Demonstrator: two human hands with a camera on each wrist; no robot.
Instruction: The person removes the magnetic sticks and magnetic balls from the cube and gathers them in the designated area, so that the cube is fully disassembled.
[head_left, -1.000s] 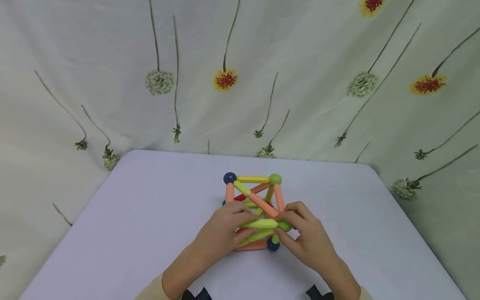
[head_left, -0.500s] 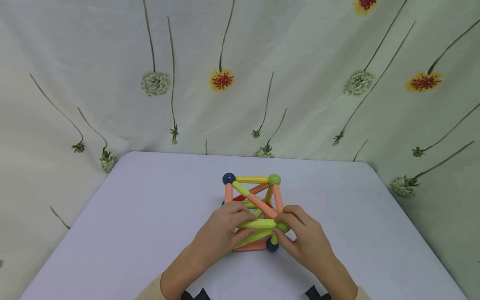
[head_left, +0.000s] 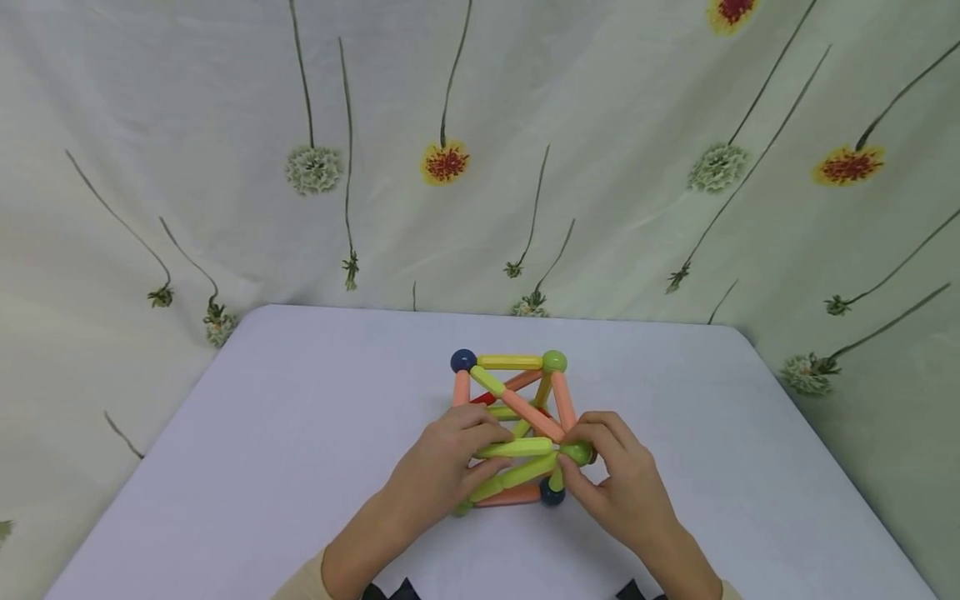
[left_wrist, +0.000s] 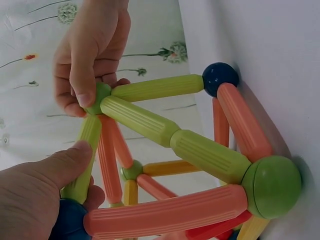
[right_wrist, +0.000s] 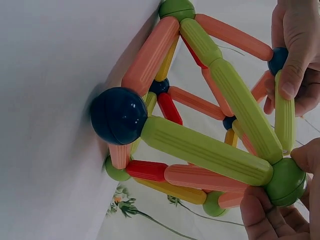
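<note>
While the left hand (head_left: 453,454) pinched a lime-green rod (head_left: 517,447), the right hand (head_left: 618,468) held a green ball (head_left: 577,453) at that rod's three o'clock end. The ball-and-rod frame (head_left: 532,415) stood on the pale table (head_left: 300,417), ten o'clock from the right hand, a navy ball (head_left: 463,361) at its eleven o'clock corner.

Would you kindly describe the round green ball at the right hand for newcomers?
On the pale table stands a frame of coloured rods and balls. At its near right upper corner is the green ball, the only one the right hand pinches.
</note>
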